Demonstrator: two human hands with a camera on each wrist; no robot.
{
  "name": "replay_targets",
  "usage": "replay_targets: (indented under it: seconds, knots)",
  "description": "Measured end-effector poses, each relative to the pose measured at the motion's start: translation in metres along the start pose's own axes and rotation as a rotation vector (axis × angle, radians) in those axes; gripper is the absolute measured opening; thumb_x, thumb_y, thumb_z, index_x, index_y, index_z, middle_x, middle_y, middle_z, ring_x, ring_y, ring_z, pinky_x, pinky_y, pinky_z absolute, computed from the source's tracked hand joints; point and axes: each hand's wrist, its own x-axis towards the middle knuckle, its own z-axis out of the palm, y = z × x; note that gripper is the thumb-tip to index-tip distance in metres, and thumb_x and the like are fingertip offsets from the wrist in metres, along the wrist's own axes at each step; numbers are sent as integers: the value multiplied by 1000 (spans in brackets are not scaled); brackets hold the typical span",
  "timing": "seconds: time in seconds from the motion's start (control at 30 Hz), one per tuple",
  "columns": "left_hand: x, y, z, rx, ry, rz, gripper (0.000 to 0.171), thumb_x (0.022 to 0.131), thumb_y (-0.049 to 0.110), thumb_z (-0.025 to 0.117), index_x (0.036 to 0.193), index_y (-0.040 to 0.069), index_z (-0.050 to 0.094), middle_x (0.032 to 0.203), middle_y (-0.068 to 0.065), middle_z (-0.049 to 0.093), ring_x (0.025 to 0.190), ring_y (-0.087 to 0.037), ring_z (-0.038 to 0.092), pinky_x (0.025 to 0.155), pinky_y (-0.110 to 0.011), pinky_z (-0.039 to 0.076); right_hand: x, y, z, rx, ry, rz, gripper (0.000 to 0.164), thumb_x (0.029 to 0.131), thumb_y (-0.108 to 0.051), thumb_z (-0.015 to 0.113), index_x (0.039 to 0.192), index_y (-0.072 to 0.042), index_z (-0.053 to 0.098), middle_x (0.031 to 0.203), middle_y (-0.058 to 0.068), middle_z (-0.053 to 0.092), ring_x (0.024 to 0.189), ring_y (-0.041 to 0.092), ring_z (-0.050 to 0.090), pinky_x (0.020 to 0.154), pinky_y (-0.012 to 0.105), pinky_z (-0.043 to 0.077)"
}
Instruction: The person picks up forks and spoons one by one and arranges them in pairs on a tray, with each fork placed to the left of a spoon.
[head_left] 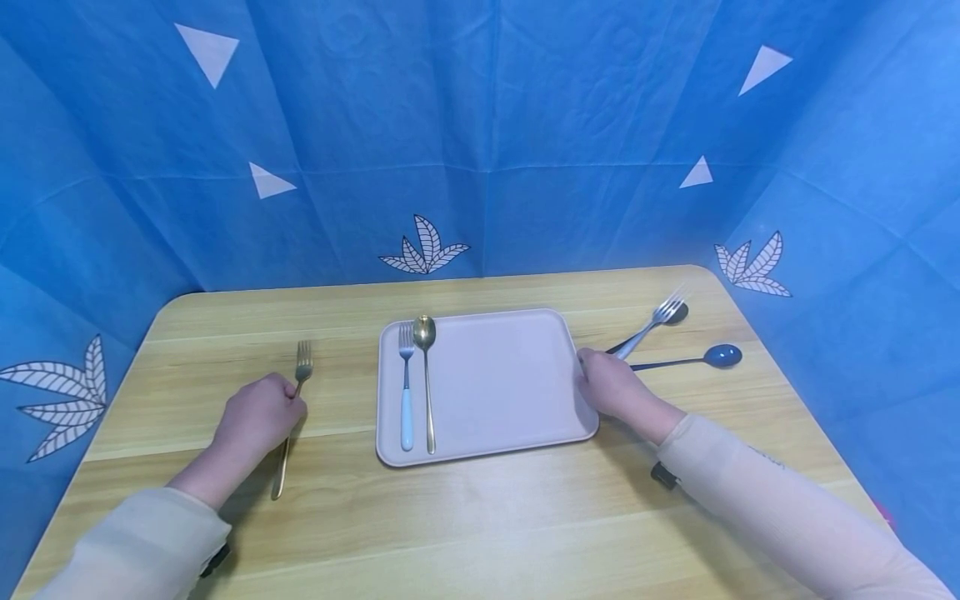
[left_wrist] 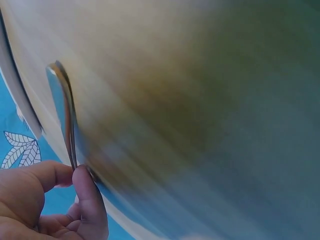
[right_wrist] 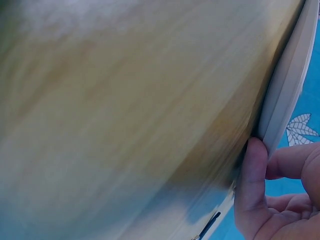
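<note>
My left hand [head_left: 258, 417] pinches a gold fork [head_left: 303, 367] left of the tray, its tines pointing to the far side. In the left wrist view, thumb and forefinger hold the fork's handle [left_wrist: 67, 107]. My right hand [head_left: 618, 385] grips the right rim of a pale pinkish tray [head_left: 495, 383]; the right wrist view shows the tray's edge [right_wrist: 287, 82] between thumb and fingers. Side by side at the tray's left lie a fork with a light blue handle [head_left: 407, 412] and a gold spoon [head_left: 424, 333].
Beyond my right hand, a silver fork [head_left: 666, 310] lies across a dark spoon [head_left: 678, 314]. A second dark spoon [head_left: 722, 356] lies nearer the table's right edge. Blue cloth [head_left: 480, 125] hangs behind and beside the wooden table [head_left: 480, 533].
</note>
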Motion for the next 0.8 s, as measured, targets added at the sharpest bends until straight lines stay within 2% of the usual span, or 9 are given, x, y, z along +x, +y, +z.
replay_targets:
  seconds: [0.23, 0.4, 0.53, 0.8]
  knots:
    - [0, 5, 1, -3, -11, 2, 17, 88, 10, 50, 92, -3, 60, 75, -8, 58, 61, -21, 48, 53, -33, 38, 0, 0, 0, 6, -7, 2, 7, 94, -6, 57, 96, 0, 60, 72, 8, 58, 71, 26, 60, 66, 42, 53]
    - [0, 8, 1, 5, -5, 30, 23, 89, 11, 51, 99, -7, 61, 82, -11, 62, 64, -21, 51, 56, -33, 41, 0, 1, 0, 7, -4, -8, 8, 94, -5, 57, 97, 1, 61, 73, 9, 59, 71, 26, 60, 67, 43, 53]
    - [1, 11, 1, 8, -6, 38, 22, 91, 11, 51, 99, -7, 62, 82, -11, 63, 64, -21, 51, 56, -34, 42, 1, 1, 1, 7, -6, -10, 9, 94, -5, 57, 97, 1, 61, 73, 9, 59, 71, 26, 60, 67, 43, 53]
    - [1, 25, 3, 13, 6, 62, 24, 91, 12, 53, 102, -7, 62, 84, -9, 65, 70, -22, 56, 70, -44, 50, 1, 2, 2, 15, -14, 4, 9, 95, -6, 57, 99, 1, 61, 74, 9, 60, 71, 26, 60, 67, 42, 53]
